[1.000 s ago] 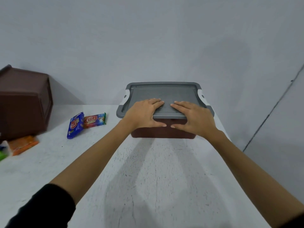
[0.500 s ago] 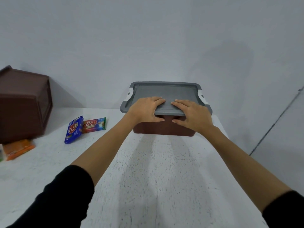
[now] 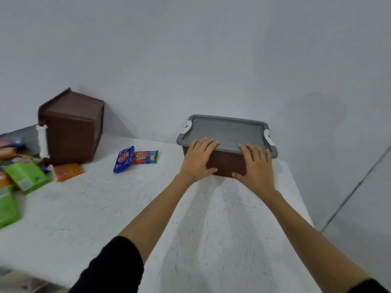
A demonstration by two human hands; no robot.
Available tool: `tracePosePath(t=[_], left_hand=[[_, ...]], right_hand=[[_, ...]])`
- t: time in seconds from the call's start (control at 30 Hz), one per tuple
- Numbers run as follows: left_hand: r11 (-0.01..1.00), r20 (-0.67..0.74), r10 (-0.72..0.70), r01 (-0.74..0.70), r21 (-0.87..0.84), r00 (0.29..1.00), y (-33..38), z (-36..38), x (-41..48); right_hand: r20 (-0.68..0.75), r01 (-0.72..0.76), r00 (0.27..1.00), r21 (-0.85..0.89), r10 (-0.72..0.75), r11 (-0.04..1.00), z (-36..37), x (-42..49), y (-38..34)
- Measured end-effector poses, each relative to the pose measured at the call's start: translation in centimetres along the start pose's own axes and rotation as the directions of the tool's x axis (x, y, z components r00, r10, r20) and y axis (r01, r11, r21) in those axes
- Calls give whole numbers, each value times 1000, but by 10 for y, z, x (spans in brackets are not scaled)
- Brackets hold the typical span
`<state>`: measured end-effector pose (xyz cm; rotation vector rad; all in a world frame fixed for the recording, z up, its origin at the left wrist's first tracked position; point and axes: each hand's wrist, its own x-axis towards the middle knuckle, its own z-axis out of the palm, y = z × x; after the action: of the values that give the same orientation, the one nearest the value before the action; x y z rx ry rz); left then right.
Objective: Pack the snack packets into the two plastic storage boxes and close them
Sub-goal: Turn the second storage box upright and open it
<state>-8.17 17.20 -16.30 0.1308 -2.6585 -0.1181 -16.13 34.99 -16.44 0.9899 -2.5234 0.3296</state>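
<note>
At the far right of the white desk (image 3: 105,208), the brown plastic storage box (image 3: 227,163) wears its grey lid (image 3: 228,132). The left hand (image 3: 198,159) and right hand (image 3: 257,166) press it, fingers (image 3: 206,142) laid straight over the front rim, gripping nothing. One box of two looks closed. The second brown box (image 3: 72,134) lies tipped at left, probably yet to fill. Loose lie one blue packet (image 3: 124,159), one red packet (image 3: 145,157), one orange packet (image 3: 68,171), two green packets (image 3: 26,178), and blurred others uncounted.

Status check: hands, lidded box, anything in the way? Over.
Left hand, right hand flat on grey lid. Lid on brown box. Snack packets loose far left, nothing blocking.
</note>
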Motion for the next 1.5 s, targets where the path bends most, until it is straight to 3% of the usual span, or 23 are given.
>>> tracePosePath(t=[0.17,0.4,0.6,0.77,0.9,1.13,1.3,1.5], left_hand=[[915,-28,-262,239,-326,965,9,-8,-55],[820,-78,-514,463,-335,854,-41,-62,-120],[810,-244,-581,521,-271,776,-120,-125,-172],[777,-386,-629,573,-262,675,-198,-162,-181],[785,-415,-614,571,-240,671,-255,-183,-167],[779,-390,-626,561,-279,675,-333,-191,-123],[776,-330,-629,543,-321,704,-348,-171,-101],[823,-440,-567,499,-271,697,-337,-151,-99]], right_hand=[[-50,7,999,282,7,959,0,-32,-32],[104,125,973,510,-205,851,-11,-24,-131],[174,172,915,649,-364,741,-14,10,-230],[126,245,886,690,-446,681,-4,49,-306],[30,340,865,700,-501,628,11,97,-355],[79,266,887,718,-455,643,43,194,-416],[162,233,862,714,-480,660,72,216,-431],[124,194,882,785,-455,589,87,203,-423]])
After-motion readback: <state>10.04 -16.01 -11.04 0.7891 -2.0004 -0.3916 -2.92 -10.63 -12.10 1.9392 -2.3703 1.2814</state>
